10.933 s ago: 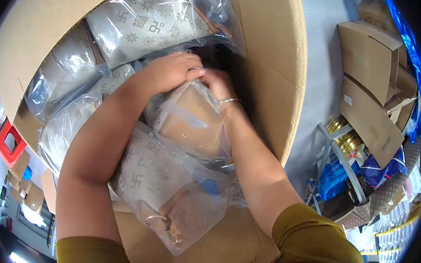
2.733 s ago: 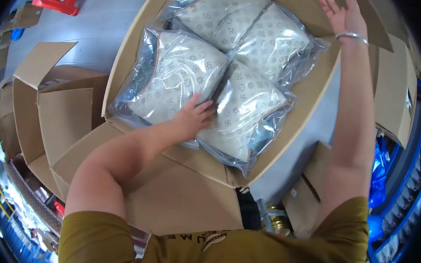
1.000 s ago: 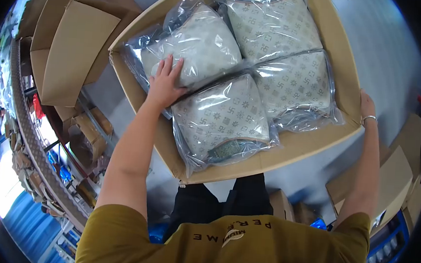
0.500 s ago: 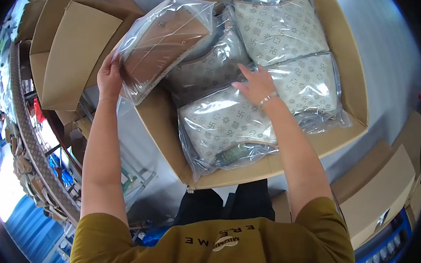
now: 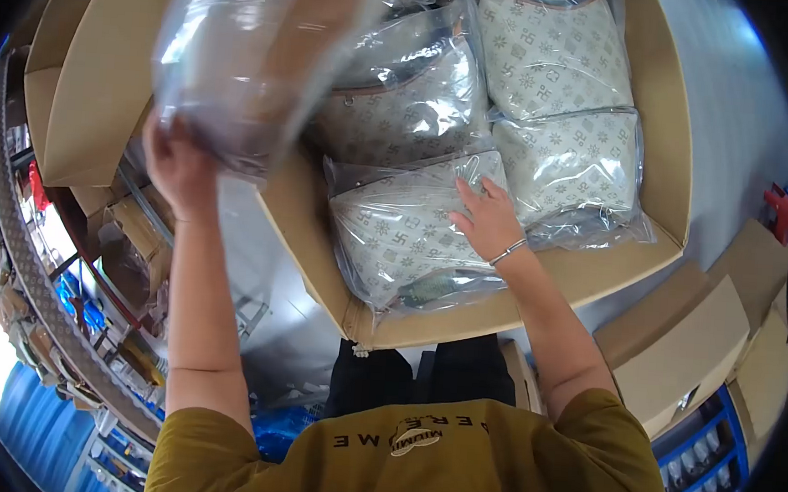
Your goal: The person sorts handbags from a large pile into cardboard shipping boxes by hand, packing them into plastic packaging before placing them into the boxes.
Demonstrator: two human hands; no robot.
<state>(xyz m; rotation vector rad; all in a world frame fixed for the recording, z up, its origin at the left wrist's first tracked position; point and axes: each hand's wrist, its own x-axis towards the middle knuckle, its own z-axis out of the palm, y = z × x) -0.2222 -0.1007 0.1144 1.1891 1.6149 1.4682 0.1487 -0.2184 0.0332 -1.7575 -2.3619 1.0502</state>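
Note:
A large cardboard box [image 5: 669, 165] holds several patterned bags in clear plastic. My left hand [image 5: 180, 162] grips the lower left corner of a plastic-wrapped brown bag [image 5: 251, 62], which is blurred and raised over the box's left side. Fingers spread, my right hand [image 5: 494, 221] rests on the wrapped bag [image 5: 400, 224] at the box's near left. To its right lies another wrapped bag [image 5: 573, 163], with one more [image 5: 554, 51] beyond it. A darker-looking wrapped bag [image 5: 403, 114] sits behind the near left one.
Open cardboard flaps [image 5: 105, 70] stand at the upper left. A curved rack edge [image 5: 52, 304] runs down the left. At the lower right are more cardboard pieces [image 5: 679, 344] and a blue crate [image 5: 703, 460]. Something red [image 5: 780, 214] is at the far right.
The brown bag in my left hand has moved up and left, uncovering more of the darker bag. My right hand has shifted down toward the box's near side, and the near left bag's top edge has shifted.

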